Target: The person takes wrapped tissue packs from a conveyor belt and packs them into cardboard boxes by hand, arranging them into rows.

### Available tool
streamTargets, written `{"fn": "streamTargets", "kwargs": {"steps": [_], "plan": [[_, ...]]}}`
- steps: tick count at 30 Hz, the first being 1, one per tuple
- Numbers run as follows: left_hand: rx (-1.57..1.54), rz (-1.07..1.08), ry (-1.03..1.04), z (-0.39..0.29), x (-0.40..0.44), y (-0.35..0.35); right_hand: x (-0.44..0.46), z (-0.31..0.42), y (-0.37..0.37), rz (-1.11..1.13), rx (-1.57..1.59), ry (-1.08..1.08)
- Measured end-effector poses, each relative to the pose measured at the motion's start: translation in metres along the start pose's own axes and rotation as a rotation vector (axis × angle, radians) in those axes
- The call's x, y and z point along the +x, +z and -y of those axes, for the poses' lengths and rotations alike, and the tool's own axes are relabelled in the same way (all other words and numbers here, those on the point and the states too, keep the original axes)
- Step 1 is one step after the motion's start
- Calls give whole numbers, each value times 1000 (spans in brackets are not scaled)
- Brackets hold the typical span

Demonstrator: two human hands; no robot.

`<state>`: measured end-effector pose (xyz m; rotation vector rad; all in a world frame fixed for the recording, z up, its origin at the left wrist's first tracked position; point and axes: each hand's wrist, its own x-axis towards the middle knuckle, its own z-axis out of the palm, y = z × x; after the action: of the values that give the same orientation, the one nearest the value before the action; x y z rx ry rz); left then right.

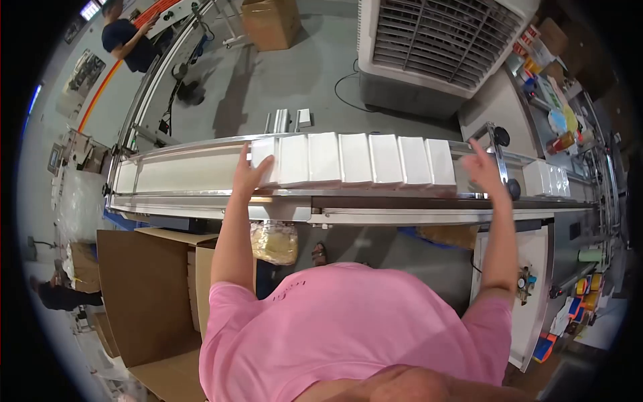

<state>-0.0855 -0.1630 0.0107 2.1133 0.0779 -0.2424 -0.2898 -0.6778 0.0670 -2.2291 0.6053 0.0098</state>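
Several white wrapped packs (355,159) stand in a close row on the conveyor (194,175), leaning slightly against each other. At the row's left end, my left hand (252,174) rests against the end pack (266,153), thumb and fingers apart. My right hand (483,170) hovers beyond the row's right end, apart from the last pack (440,163). Its index finger is stretched out and the hand looks open, with nothing visible in it.
More white packs (546,178) sit further right on the line, past a black-knobbed bracket (500,137). An open cardboard box (144,288) stands at my left. A large air cooler (442,47) is behind the conveyor. Another person (130,37) works at far left.
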Motion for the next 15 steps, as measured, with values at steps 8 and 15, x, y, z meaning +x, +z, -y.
{"fn": "streamTargets", "kwargs": {"steps": [8,15], "plan": [[169,118,138,10,25,-10,20,15,120,-117,187,-115],[-13,131,154,56,73,-50,14,79,176,-50,166,-102]]}}
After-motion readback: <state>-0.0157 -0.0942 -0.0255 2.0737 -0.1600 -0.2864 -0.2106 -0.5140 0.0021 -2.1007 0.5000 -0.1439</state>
